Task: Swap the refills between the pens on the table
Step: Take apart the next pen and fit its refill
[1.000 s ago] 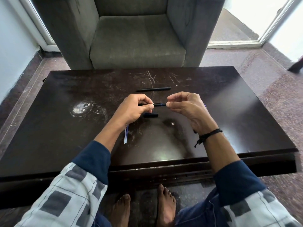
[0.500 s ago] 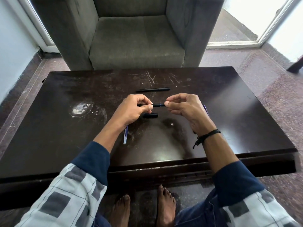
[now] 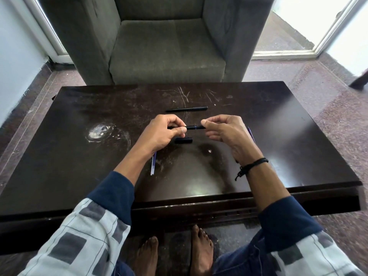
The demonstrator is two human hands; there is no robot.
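Above the middle of the dark table I hold a black pen barrel level. My left hand pinches its left end. My right hand touches its right end with the thumb and forefinger, the other fingers spread. A short black cap lies on the table just below the barrel. A second black pen lies whole behind my hands. A blue refill sticks out from under my left wrist. Another blue refill shows partly behind my right hand.
A grey armchair stands right behind the table's far edge. A whitish stain marks the table's left half. My bare feet rest on the floor under the near edge. A glass door lies to the far right.
My right hand's fingers have loosened and spread a little at the barrel's right end. The barrel and my left hand have stayed about where they were.
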